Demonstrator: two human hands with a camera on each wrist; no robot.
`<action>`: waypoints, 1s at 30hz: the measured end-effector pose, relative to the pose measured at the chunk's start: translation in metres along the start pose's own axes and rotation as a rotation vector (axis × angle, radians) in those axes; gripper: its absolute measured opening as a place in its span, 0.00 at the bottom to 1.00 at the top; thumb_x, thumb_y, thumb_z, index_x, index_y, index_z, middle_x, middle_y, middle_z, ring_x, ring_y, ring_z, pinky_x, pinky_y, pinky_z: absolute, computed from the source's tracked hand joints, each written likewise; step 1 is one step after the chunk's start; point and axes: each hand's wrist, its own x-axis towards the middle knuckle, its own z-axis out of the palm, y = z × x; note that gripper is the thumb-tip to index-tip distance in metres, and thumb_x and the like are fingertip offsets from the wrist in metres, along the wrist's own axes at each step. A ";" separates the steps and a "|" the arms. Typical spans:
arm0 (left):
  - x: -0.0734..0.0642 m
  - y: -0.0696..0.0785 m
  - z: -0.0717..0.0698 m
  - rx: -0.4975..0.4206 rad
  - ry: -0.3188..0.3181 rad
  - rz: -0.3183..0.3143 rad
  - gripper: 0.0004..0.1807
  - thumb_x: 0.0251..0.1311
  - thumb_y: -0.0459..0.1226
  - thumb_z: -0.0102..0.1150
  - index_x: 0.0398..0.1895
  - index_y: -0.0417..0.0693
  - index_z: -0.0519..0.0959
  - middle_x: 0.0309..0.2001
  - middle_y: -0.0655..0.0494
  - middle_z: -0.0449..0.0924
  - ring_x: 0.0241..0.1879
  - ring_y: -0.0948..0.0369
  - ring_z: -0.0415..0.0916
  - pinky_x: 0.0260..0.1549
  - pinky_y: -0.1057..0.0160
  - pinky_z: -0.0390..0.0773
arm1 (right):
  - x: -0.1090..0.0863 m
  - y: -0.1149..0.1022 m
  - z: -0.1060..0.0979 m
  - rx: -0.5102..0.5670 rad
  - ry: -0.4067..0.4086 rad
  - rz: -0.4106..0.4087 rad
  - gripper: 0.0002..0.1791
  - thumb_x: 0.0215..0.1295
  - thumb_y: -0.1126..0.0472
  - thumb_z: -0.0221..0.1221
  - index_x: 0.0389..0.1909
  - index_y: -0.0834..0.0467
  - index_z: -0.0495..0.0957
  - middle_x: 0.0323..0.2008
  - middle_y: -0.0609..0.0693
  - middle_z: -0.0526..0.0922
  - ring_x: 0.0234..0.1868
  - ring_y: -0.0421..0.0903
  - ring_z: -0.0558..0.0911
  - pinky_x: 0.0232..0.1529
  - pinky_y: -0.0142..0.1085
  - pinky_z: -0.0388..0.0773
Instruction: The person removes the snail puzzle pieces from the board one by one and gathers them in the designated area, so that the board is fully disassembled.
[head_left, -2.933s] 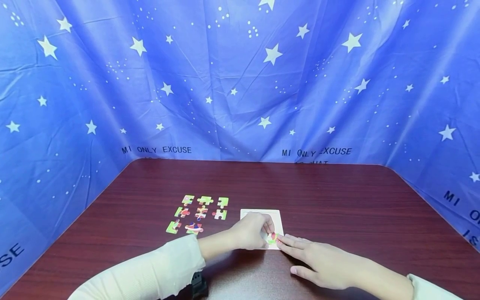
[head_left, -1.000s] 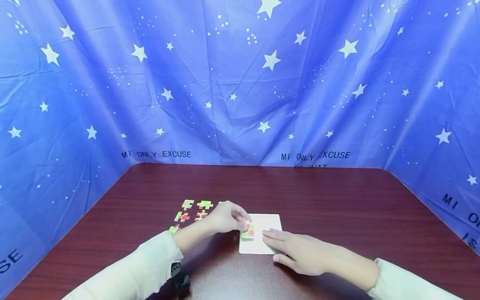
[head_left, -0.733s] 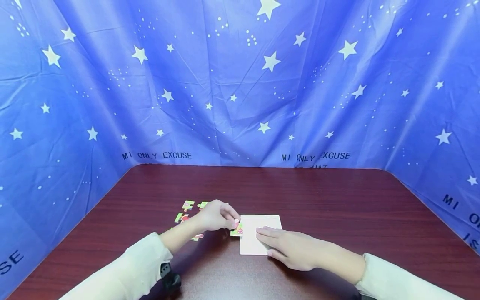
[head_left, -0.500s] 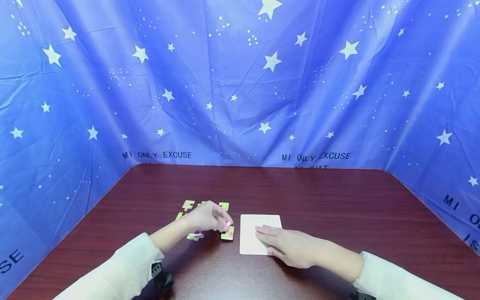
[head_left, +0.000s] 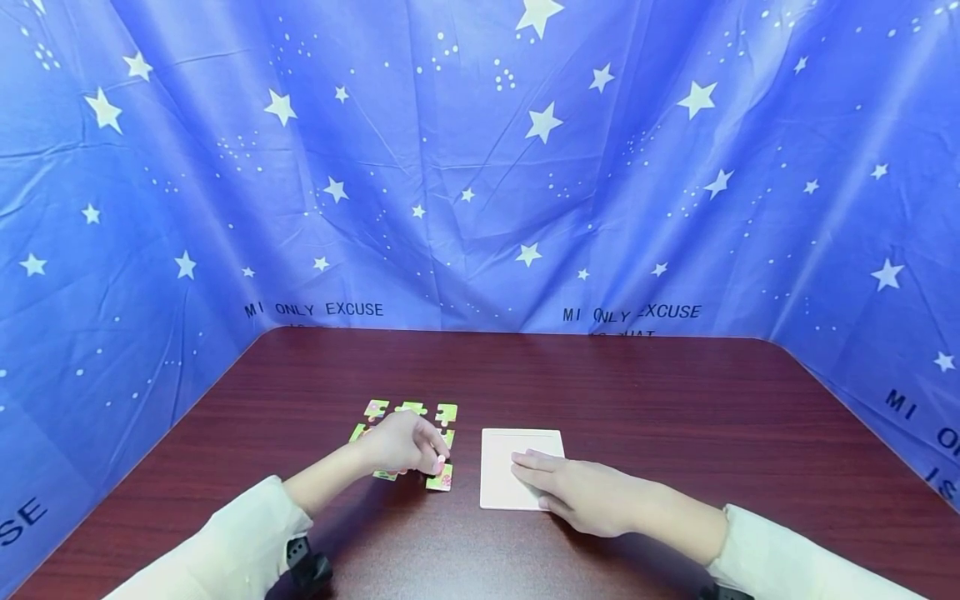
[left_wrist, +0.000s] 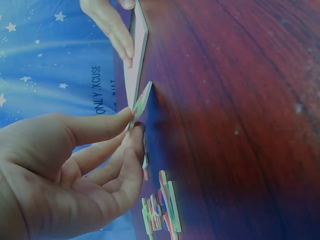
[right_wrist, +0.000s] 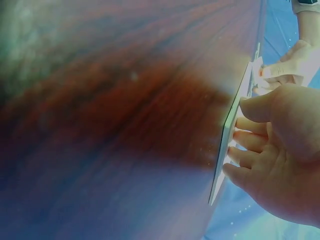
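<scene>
My left hand (head_left: 405,442) pinches a green and pink jigsaw piece (head_left: 439,479) between thumb and fingers, at the near right corner of a group of other jigsaw pieces. In the left wrist view that piece (left_wrist: 143,101) is tilted; whether its lower edge touches the table I cannot tell. The hand covers part of the group behind it. To the right lies a square white puzzle tray (head_left: 498,483) with a thin raised rim. My right hand (head_left: 588,496) rests on the tray's right side with straight fingers; in the right wrist view its thumb lies at the tray's edge (right_wrist: 227,130).
Several jigsaw pieces lie in loose rows, among them a corner piece (head_left: 447,412) at the far right and another (head_left: 377,408) at the far left. A dark red wooden table (head_left: 660,400) bears everything. A blue star-patterned curtain (head_left: 480,150) hangs behind it.
My left hand has lifted the jigsaw piece out of the tray and carried it left to the other pieces. My right hand has slid left onto the tray, then stayed still.
</scene>
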 end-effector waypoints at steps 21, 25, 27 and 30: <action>-0.009 -0.002 0.010 0.230 0.155 0.088 0.08 0.44 0.22 0.66 0.26 0.39 0.79 0.24 0.52 0.79 0.25 0.64 0.74 0.26 0.71 0.75 | 0.002 -0.002 0.001 -0.001 -0.005 0.009 0.26 0.71 0.61 0.50 0.69 0.56 0.64 0.71 0.50 0.65 0.72 0.48 0.66 0.66 0.44 0.69; -0.010 -0.003 0.007 0.230 0.148 0.092 0.07 0.45 0.22 0.66 0.26 0.38 0.79 0.24 0.52 0.80 0.25 0.65 0.75 0.26 0.71 0.75 | 0.002 -0.002 0.001 -0.009 0.000 0.006 0.26 0.71 0.61 0.50 0.69 0.56 0.64 0.71 0.51 0.65 0.71 0.48 0.66 0.66 0.44 0.69; -0.009 -0.002 0.005 0.225 0.149 0.092 0.07 0.45 0.23 0.66 0.27 0.38 0.80 0.25 0.53 0.80 0.25 0.65 0.75 0.26 0.71 0.75 | 0.002 -0.001 0.000 -0.019 0.008 0.005 0.26 0.71 0.61 0.50 0.69 0.56 0.64 0.71 0.51 0.66 0.71 0.48 0.66 0.65 0.44 0.70; -0.008 0.001 0.000 0.205 0.160 0.085 0.07 0.45 0.24 0.67 0.28 0.38 0.80 0.25 0.53 0.80 0.24 0.65 0.75 0.25 0.71 0.76 | 0.002 0.000 -0.003 -0.009 0.030 0.012 0.26 0.70 0.61 0.51 0.69 0.56 0.64 0.71 0.51 0.66 0.71 0.49 0.66 0.65 0.44 0.70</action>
